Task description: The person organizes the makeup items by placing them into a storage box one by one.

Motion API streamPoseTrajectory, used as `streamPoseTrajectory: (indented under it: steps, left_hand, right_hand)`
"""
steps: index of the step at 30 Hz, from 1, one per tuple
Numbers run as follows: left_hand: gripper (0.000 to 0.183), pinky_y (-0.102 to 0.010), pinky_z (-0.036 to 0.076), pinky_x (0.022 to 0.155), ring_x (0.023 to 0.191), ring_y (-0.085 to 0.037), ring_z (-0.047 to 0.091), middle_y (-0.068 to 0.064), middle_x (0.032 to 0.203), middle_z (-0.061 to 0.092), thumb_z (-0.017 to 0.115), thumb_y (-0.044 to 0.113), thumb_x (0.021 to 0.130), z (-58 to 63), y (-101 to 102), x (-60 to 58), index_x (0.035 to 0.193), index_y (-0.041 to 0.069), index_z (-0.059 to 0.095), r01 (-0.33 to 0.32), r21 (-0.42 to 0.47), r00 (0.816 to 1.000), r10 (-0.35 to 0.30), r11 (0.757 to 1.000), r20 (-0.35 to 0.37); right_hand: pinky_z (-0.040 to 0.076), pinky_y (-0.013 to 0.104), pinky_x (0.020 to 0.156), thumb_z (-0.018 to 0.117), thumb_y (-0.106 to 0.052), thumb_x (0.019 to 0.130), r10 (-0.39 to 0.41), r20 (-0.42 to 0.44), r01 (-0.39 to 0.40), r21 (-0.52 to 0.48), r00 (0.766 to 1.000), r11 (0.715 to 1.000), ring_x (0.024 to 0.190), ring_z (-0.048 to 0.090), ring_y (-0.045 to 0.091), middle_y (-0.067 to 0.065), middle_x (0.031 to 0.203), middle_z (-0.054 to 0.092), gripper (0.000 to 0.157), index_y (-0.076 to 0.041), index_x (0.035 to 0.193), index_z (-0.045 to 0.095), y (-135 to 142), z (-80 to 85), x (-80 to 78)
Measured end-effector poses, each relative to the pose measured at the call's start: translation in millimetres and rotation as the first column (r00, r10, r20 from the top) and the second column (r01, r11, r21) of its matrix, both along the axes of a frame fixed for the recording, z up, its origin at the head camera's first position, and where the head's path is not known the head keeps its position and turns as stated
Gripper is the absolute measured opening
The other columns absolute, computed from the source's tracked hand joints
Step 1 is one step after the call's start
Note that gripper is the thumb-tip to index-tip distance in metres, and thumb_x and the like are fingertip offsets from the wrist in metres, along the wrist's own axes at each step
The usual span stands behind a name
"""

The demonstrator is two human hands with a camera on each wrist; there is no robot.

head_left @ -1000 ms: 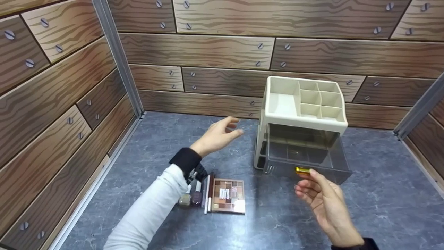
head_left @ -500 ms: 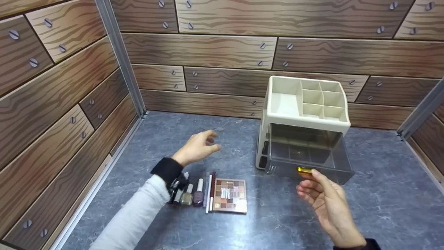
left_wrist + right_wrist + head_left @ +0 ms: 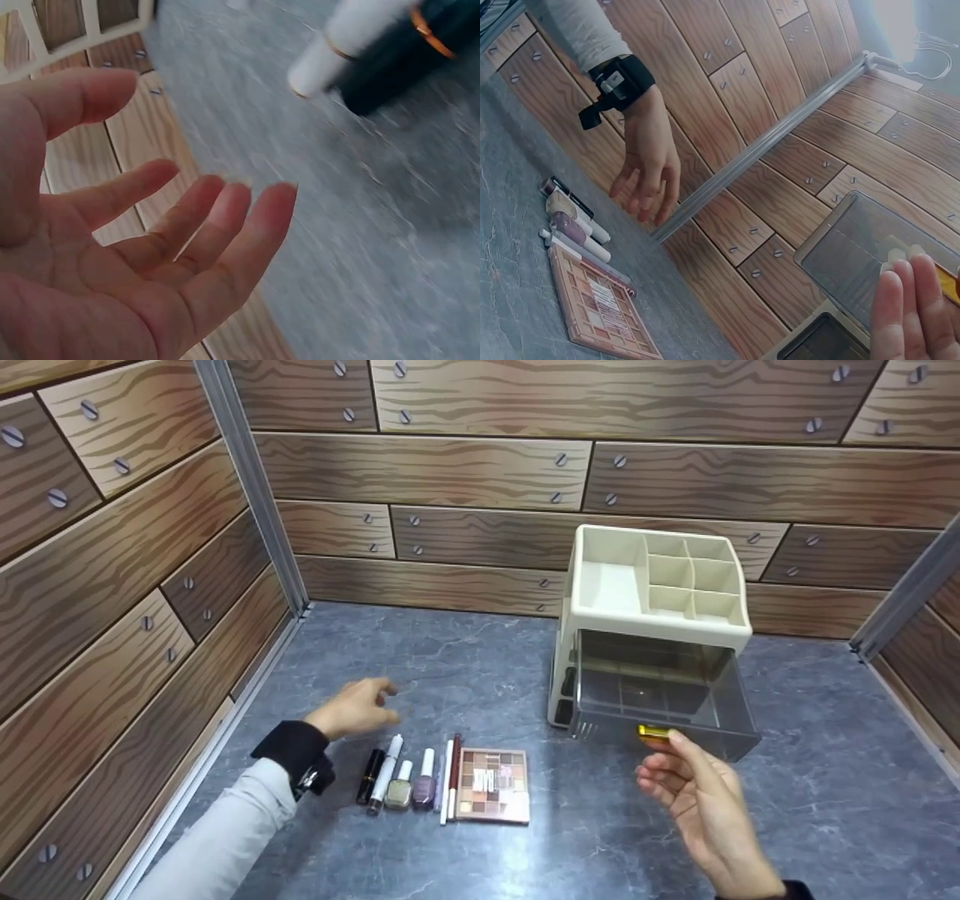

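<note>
Open grey tabletop [image 3: 469, 690] stretches between the left hand [image 3: 352, 709] and the cream organizer [image 3: 660, 622] at right, ample for a hand to pass. Nearer the person, makeup bottles and pencils [image 3: 424, 789] lie in a close row beside a flat palette [image 3: 491, 785]. The organizer's see-through drawer [image 3: 615, 723] juts out by the right hand [image 3: 701, 799], its front wall blocking a low approach. Plank walls [image 3: 450, 469] close off the back and left.

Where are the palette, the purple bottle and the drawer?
Palette [image 3: 491, 785]: head view, middle of its face.
Purple bottle [image 3: 424, 790]: head view, its body.
Drawer [image 3: 613, 724]: head view, its front wall.
</note>
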State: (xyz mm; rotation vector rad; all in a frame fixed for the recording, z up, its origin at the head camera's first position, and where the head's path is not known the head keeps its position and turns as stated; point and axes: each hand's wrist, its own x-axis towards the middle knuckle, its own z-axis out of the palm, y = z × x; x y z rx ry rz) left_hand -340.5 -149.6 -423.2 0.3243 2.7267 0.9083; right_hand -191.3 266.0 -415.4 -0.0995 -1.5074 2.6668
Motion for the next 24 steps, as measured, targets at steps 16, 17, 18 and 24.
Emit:
streamPoseTrajectory:
  steps: [16,17,18,24]
  left_hand:
    - [0.037,-0.04,0.052,0.073,0.089,-0.025,0.059,-0.011,0.101,0.064,0.076,0.016,0.071,-32.9,-13.0,16.0,0.103,0.004,0.061,0.033,-0.123,0.997,-0.024,0.992,0.078]
    - [0.037,-0.04,0.052,0.073,0.088,-0.025,0.059,-0.011,0.099,0.064,0.077,0.016,0.071,-35.1,-13.4,17.3,0.102,0.005,0.061,0.03,-0.129,0.997,-0.021,0.991,0.071]
    - [0.036,-0.039,0.052,0.072,0.087,-0.024,0.059,-0.01,0.098,0.064,0.077,0.016,0.07,-36.9,-13.9,18.4,0.101,0.005,0.062,0.026,-0.135,0.998,-0.017,0.991,0.062]
    - [0.026,-0.032,0.051,0.056,0.072,-0.021,0.056,-0.006,0.084,0.058,0.072,0.007,0.067,-43.7,-15.5,20.9,0.089,0.006,0.059,-0.022,-0.111,0.998,0.028,0.994,0.056]
  right_hand:
    - [0.059,0.029,0.065,0.054,-0.021,0.098,-0.008,-0.002,0.008,-0.019,1.0,1.0,0.068,0.07,0.018,0.005,0.073,0.071,0.025,-0.005,0.09,0.072,-0.2,-0.3,-1.9]
    - [0.059,0.029,0.065,0.054,-0.021,0.098,-0.009,-0.003,0.008,-0.02,1.0,1.0,0.067,0.07,0.018,0.006,0.073,0.071,0.025,-0.005,0.089,0.072,-0.4,-0.5,-1.5]
    - [0.059,0.028,0.065,0.054,-0.021,0.098,-0.009,-0.008,0.008,-0.022,1.0,1.0,0.067,0.07,0.018,0.006,0.073,0.071,0.025,-0.004,0.089,0.072,-0.6,-0.6,-1.2]
    - [0.059,0.029,0.065,0.053,-0.02,0.098,-0.005,-0.031,0.004,-0.012,1.0,1.0,0.068,0.07,0.018,0.006,0.073,0.071,0.025,-0.004,0.091,0.071,-0.1,-0.1,-1.4]
